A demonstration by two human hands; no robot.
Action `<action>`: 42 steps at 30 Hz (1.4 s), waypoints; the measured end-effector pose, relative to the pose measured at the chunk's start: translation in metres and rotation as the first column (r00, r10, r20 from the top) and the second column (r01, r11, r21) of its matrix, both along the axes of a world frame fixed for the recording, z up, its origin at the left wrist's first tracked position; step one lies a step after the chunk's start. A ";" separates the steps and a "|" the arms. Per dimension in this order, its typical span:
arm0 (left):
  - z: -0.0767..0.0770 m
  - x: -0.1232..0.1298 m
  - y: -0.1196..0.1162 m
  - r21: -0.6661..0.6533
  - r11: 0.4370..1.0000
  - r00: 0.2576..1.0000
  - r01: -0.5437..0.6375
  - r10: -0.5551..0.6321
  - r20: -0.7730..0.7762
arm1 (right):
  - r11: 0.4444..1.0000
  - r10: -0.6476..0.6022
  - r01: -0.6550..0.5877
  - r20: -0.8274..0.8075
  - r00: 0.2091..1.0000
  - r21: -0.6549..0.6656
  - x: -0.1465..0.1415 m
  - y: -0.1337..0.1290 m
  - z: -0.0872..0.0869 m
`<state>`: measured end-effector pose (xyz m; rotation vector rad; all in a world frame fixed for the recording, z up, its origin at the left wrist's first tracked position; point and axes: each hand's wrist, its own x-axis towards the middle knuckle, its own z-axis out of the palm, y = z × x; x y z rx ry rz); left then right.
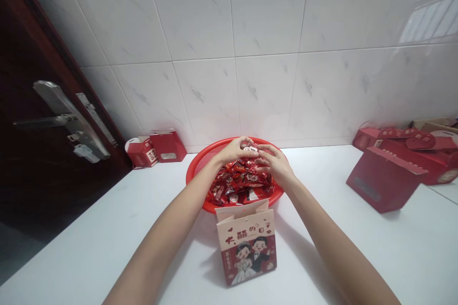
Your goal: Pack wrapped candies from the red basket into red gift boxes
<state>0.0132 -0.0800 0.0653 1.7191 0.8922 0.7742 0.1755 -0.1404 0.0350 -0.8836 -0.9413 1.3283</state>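
Observation:
A red plastic basket heaped with red-wrapped candies stands near the wall. Over its far side, my left hand is closed on a wrapped candy with a white patch on its wrapper. My right hand is beside that candy, fingers apart and slightly bent, fingertips close to its right edge; whether they touch it I cannot tell. In front of the basket a paper gift box with a cartoon bride and groom stands upright, its top open. What is inside the box is hidden.
Two small red boxes stand at the back left. On the right, a dark red box stands before several more red boxes. Behind the white table is a tiled wall; a door with a metal handle is at the left.

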 end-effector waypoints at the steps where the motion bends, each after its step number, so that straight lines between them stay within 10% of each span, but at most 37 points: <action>1: 0.000 0.002 -0.001 0.012 1.000 1.000 -0.008 0.008 -0.014 | 1.000 -0.004 0.004 -0.005 1.000 -0.014 0.000 0.000 0.000; 11: 0.000 0.009 -0.009 0.212 0.976 0.991 0.050 -0.021 -0.134 | 0.995 -0.037 0.029 -0.074 0.997 -0.098 -0.001 -0.001 0.004; 19: -0.005 0.015 -0.002 -0.044 0.998 0.998 -0.034 0.036 0.052 | 0.981 -0.177 0.160 -0.170 0.969 -0.105 -0.001 -0.003 0.009; 23: -0.016 0.020 0.003 -0.007 1.000 0.990 0.016 -0.017 -0.138 | 0.948 -0.314 0.282 -0.275 0.909 -0.149 0.000 -0.003 0.013; 28: -0.038 0.040 -0.013 0.143 0.872 0.781 0.467 -0.332 -0.529 | 0.950 -0.311 0.283 -0.306 0.900 -0.132 0.000 -0.002 0.014; 34: -0.052 0.059 -0.025 0.184 0.844 0.598 0.503 -0.186 -0.780 | 0.963 -0.266 0.233 -0.320 0.909 -0.138 -0.001 -0.002 0.015; 42: -0.031 0.037 -0.005 0.154 0.926 0.840 0.344 -0.230 -0.492 | 0.965 -0.257 0.229 -0.287 0.923 -0.129 0.001 0.006 0.007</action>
